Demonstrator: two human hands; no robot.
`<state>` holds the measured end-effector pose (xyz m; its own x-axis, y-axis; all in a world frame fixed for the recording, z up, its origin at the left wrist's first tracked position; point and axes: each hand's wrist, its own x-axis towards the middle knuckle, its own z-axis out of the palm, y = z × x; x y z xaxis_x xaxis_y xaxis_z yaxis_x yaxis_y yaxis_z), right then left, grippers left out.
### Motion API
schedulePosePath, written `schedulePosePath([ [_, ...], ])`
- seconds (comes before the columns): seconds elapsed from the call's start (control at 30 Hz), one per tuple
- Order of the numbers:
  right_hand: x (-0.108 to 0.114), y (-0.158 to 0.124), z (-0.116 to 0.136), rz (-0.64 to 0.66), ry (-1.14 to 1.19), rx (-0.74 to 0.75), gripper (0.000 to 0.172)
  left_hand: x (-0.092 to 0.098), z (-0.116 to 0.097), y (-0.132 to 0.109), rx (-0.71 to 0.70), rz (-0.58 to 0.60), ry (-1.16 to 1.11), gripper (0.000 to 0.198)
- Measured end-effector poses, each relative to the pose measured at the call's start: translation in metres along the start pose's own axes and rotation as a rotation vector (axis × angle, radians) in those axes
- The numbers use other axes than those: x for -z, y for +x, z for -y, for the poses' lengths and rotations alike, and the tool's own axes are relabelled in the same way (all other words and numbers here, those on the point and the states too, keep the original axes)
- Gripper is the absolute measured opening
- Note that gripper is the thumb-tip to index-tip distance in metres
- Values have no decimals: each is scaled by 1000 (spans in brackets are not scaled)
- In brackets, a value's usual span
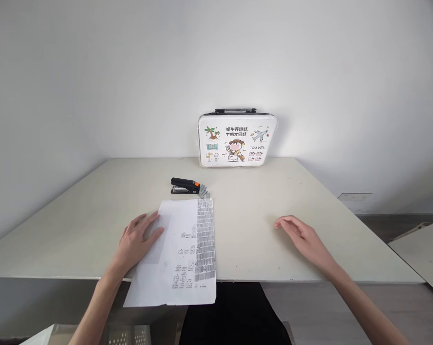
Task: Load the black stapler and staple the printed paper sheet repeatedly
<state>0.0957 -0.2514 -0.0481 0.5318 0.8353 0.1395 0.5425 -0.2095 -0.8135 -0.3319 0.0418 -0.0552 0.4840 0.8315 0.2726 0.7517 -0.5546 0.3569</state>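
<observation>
A printed sheet of paper (180, 249) lies on the table, its near end hanging past the front edge. Blocks of text and a dark column that looks like barcodes run down its right part. My left hand (135, 242) rests on the paper's left side, fingers apart and laid down. My right hand (302, 239) is over the right half of the table, away from the paper, with its fingers curled together and nothing visible in them. Just beyond the paper sits a black stapler (185, 186) with an orange part. Beside its right end are grey staple strips (204, 191).
A white case (238, 141) with cartoon prints and a dark handle stands at the back of the white table (252, 211), close to the wall. Below the front edge at left is a pale perforated container (130, 335). Another white surface (421, 254) is at far right.
</observation>
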Motion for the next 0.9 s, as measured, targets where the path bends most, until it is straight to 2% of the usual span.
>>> schedulePosePath([
  [0.13,-3,-4,0,4,-33,24,37,1,0,-1,21,1,-26,61],
  [0.43,-6,-6,1,-25,-67,39,37,5,-4,0,-54,-80,-112,50],
  [0.9,-6,-7,2,-30,-85,47,37,7,-4,0,-59,-71,-102,49],
])
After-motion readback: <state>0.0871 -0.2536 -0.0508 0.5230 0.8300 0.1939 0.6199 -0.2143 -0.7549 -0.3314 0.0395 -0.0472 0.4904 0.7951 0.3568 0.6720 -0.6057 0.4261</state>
